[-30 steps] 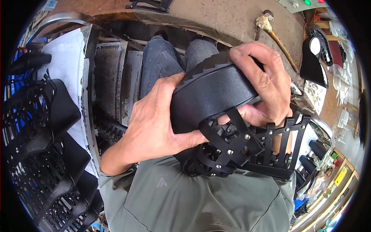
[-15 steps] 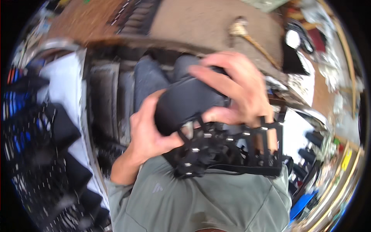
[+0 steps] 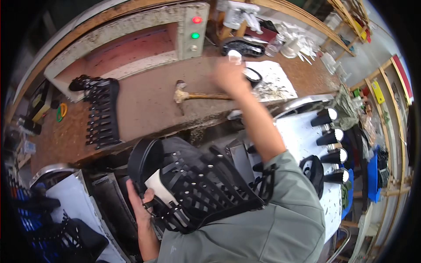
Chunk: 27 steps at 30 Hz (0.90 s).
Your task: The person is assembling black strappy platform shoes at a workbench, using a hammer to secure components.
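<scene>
A tall black strappy sandal [image 3: 210,184] with metal studs lies across my lap and chest, its black sole [image 3: 142,162] toward the left. My left hand [image 3: 142,206] grips it at the sole end, thumb beside a pale inner piece [image 3: 160,186]. My right arm reaches over the bench, and my right hand [image 3: 228,76] is smeared by motion. Just beyond its fingers is a white round thing [image 3: 234,57]. Beside the hand, a black piece with a white round top [image 3: 253,76] rests at a white sheet [image 3: 274,81]. Whether the right hand holds anything is hidden.
A hammer [image 3: 201,95] lies on the bench [image 3: 144,96]. A second strappy upper [image 3: 103,111] is left of it. Behind stands a box with lit red and green lamps [image 3: 195,28]. On the right, a white-covered tray [image 3: 298,131] carries several black heels [image 3: 329,138].
My right hand has let go of the sandal and moved up to the bench. The left hand keeps hold of the sandal, now turned sole-left. The view has swung toward the bench.
</scene>
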### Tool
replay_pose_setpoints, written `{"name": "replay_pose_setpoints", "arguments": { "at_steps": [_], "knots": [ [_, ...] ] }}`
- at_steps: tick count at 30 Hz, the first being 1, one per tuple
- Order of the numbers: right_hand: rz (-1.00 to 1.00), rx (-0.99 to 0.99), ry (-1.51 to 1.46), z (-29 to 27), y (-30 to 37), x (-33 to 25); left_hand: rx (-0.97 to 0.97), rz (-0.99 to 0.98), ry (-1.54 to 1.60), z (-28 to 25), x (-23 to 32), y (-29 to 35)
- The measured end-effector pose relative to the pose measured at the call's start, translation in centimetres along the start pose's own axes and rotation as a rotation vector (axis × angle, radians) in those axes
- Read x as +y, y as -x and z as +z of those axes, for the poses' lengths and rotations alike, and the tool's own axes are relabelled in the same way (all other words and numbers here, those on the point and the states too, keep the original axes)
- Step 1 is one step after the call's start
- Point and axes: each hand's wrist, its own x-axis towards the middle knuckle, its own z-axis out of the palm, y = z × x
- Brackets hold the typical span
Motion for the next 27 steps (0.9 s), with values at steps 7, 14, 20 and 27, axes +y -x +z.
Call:
{"name": "replay_pose_setpoints", "arguments": {
  "at_steps": [7, 14, 20, 27],
  "knots": [
    [0.210, -0.378, -0.244, -1.5, -0.1, 10.3, -0.111, 0.077, 0.146, -0.1, 0.9, -2.3],
    [-0.294, -0.102, -0.643, -11.0, -0.1, -2.7, 0.171, 0.107, 0.144, -6.0, -1.9, -2.9],
    [-0.615, 0.163, -0.570, -6.4, -14.2, -16.4, 0.487, 0.015, 0.128, -9.0, -0.6, -1.1],
    [-0.453, -0.499, -1.181, -2.5, -25.1, -26.7, 0.630, -0.039, 0.058, -9.9, -0.2, -0.2]
  ]
}}
